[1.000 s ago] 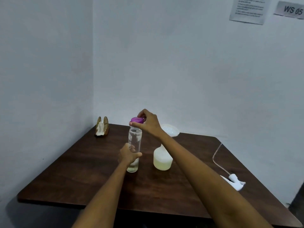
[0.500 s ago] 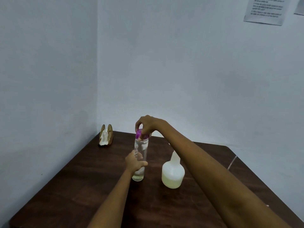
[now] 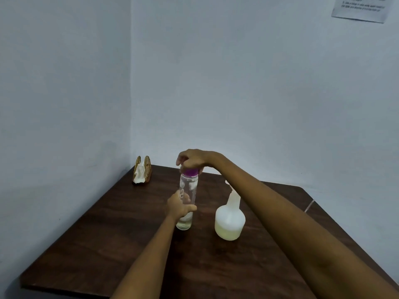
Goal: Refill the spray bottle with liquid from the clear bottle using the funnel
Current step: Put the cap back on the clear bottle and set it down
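A tall clear bottle (image 3: pixel 188 188) stands upright on the dark wooden table (image 3: pixel 121 244), with a little liquid at its bottom. My left hand (image 3: pixel 179 207) wraps its lower body. My right hand (image 3: pixel 192 160) grips its purple cap (image 3: pixel 190 172) from above. To the right stands the white translucent spray bottle (image 3: pixel 230 221), without its head, holding pale yellowish liquid. A white funnel stem (image 3: pixel 233 196) sits in its neck; my right forearm hides the funnel's bowl.
A golden napkin holder (image 3: pixel 142 171) with white napkins stands at the table's far left corner against the wall. A thin clear tube (image 3: pixel 309 205) shows at the right edge. A paper notice (image 3: pixel 362 7) hangs on the wall at upper right.
The view has swung left and up, so the spray head at the right is out of frame. My right hand has turned over the purple cap; my left hand keeps its grip on the bottle.
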Tool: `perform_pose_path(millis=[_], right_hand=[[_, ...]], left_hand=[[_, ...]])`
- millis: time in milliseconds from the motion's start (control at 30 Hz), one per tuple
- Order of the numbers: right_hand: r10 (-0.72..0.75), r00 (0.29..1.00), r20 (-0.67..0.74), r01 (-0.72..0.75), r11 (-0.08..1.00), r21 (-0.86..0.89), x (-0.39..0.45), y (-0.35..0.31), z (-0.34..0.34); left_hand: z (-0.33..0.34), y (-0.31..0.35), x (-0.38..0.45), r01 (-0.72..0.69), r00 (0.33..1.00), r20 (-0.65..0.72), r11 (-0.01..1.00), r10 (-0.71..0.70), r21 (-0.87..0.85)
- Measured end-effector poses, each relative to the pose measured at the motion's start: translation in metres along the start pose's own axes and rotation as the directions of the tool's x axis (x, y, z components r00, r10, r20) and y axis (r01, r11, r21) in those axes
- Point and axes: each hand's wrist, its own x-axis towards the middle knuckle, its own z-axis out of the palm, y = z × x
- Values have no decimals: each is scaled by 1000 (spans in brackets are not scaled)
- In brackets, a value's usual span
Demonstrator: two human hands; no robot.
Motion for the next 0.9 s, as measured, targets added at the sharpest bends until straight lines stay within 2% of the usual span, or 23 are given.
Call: perform_pose_path(millis=[67,133,233,300,333,367,400,467,500,567,633,700,767,833,900], right_hand=[[-21,999,-24,21,1000,-18,1,4,2],[1,996,-92,-13,991,-130,-2,4,1],[60,954,-292,-169,916,-363,-7,4,1],[-7,897,-441,-181,906,-384,-6,6,1],[-39,886,-461,-144,924,-355,-6,5,2],[-47,911,-409,-86,950,-301,-6,5,2],[-47,953,-298,-20,976,-217,-6,5,2],[-20,995,-98,17,999,-37,-9,6,2],[10,996,-84,-12,999,-30,-11,9,2],[55,979,-195,-75,993,-94,-16,16,4],[23,936,-352,-66,992,-112,-18,21,7],[-71,887,-456,1,988,-152,-15,26,8],[-154,904,-400,101,984,-150,-14,25,6],[-225,951,-213,197,970,-143,-11,23,6],[-230,970,-74,212,957,-199,-6,21,10]], left_hand=[[0,-2,1,-3,1000,0,1000,3,6],[0,-2,1,-4,1000,-3,1000,4,9],[0,-1,-1,-5,1000,-11,1000,5,13],[1,-1,0,-10,1000,-15,1000,10,18],[1,-1,0,-10,1000,-15,1000,10,19],[1,-1,0,-8,1000,-12,1000,9,21],[1,0,0,-8,1000,-9,1000,9,27],[0,0,1,-6,1000,-5,999,6,46],[0,0,1,-1,1000,-6,999,2,48],[0,1,1,14,1000,-6,999,-14,39],[0,2,1,28,1000,1,999,-28,32],[1,2,3,35,999,11,999,-35,29],[0,2,2,37,999,13,999,-37,39],[-1,1,3,31,999,11,998,-32,46],[-1,0,2,19,1000,5,999,-19,30]])
